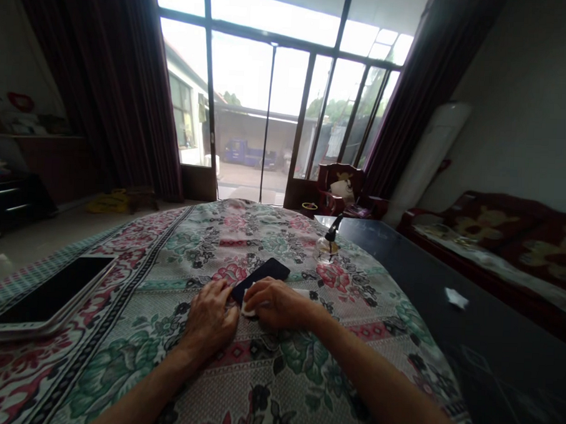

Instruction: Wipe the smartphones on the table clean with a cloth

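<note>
A dark phone (273,270) lies flat and slantwise on the flowered tablecloth (273,221). My left hand (211,315) rests at its near left end, fingers curled against the edge and thumb toward the right hand. A crumpled white wipe (247,307), perhaps tissue or cloth, is pinched in my right hand (275,303) and pressed at the phone's near side. The right fingers cover part of the phone. Just behind the right wrist, a flat white piece (304,293) shows in part.
A clear bottle with a black spray head (329,242) stands beyond the hands. At left lies a white-framed tablet (57,293) with a dark screen. A dark table (420,287) adjoins on the right, bearing a crumpled white scrap (456,298). Glass doors (249,123) are ahead.
</note>
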Demonstrator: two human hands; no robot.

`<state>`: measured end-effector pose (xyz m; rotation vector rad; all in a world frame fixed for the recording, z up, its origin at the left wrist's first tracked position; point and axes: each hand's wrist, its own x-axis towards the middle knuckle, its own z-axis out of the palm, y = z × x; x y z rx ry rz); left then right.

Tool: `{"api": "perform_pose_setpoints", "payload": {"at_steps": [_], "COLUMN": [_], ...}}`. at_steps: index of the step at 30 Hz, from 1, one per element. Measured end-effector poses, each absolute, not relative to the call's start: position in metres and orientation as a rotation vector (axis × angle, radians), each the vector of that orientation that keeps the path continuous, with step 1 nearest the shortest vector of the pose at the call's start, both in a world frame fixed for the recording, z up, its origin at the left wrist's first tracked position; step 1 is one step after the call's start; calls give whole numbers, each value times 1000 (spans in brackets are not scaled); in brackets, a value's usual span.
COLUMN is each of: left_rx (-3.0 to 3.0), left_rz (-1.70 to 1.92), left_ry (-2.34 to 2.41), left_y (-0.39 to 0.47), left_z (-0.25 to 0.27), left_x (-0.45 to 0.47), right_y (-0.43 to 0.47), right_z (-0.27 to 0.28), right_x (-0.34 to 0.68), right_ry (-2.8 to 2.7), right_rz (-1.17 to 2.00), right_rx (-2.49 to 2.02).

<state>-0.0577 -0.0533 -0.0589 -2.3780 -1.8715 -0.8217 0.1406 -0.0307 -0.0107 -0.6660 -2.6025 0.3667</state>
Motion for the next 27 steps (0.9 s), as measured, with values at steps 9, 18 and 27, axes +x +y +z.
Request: {"api": "perform_pose_setpoints", "payload": {"at_steps": [9,18,27], "left_rx": [-2370,-2400,-2458], "left_rz": [-780,-840,-879], "left_ry": [-1864,-1845,-1773], "left_y": [-52,-53,-46], "left_z": [-60,-57,-54], "left_x": [-57,-53,-53], "right_y": [0,-7,-1], "right_z": [-31,-27,-33], "right_x": [169,165,167], "right_ry": [-2241,-2257,-2216], "right_rz": [79,89,108], "right_rx": [-1171,-1242,-1238]}}
